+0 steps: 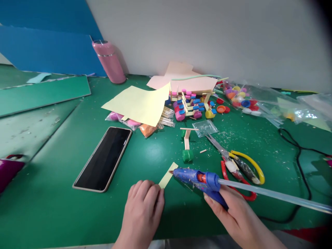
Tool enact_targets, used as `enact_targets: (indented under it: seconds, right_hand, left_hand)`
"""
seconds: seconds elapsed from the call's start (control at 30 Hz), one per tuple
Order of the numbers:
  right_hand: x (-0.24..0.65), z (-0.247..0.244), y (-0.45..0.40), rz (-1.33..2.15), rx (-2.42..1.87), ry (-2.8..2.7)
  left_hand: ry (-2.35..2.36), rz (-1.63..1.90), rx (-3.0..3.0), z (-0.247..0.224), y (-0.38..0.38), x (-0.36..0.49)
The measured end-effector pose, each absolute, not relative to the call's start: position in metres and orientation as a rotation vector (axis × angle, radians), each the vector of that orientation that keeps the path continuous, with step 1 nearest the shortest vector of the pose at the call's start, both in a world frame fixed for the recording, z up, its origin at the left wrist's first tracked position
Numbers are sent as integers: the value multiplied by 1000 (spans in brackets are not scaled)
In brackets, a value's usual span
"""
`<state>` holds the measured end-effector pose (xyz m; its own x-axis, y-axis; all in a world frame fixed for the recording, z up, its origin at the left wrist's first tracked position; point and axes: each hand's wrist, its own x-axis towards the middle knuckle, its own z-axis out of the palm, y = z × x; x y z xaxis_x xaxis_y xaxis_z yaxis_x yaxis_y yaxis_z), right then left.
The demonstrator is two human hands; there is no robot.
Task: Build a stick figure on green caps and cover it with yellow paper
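Observation:
My left hand (145,204) rests on the green table with its fingers curled, holding the lower end of a pale yellow paper strip (168,175). In my right hand (230,211) is a blue glue gun (194,177), its nozzle at the strip's upper part. A long clear glue stick (275,195) sticks out of the gun's back. Beyond the nozzle stands a small piece of wooden sticks (186,140) with a green clay lump (187,155) at its near end.
Scissors and red-handled pliers (232,164) lie right of centre, near a black cable (299,159). A phone (103,159) lies left. Behind are yellow paper (140,103), stick-and-clay pieces (189,105), a pink bottle (110,64) and a bag of coloured caps (241,98).

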<state>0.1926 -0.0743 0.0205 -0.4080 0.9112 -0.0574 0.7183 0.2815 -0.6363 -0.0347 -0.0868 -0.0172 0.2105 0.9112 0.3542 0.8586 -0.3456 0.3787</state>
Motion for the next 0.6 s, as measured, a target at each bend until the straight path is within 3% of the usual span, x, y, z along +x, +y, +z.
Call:
enact_targets:
  seconds: [0.6]
  right_hand:
    - [190, 17, -82, 892, -1459, -2250]
  left_hand:
    - [1561, 744, 2526, -29, -113, -52]
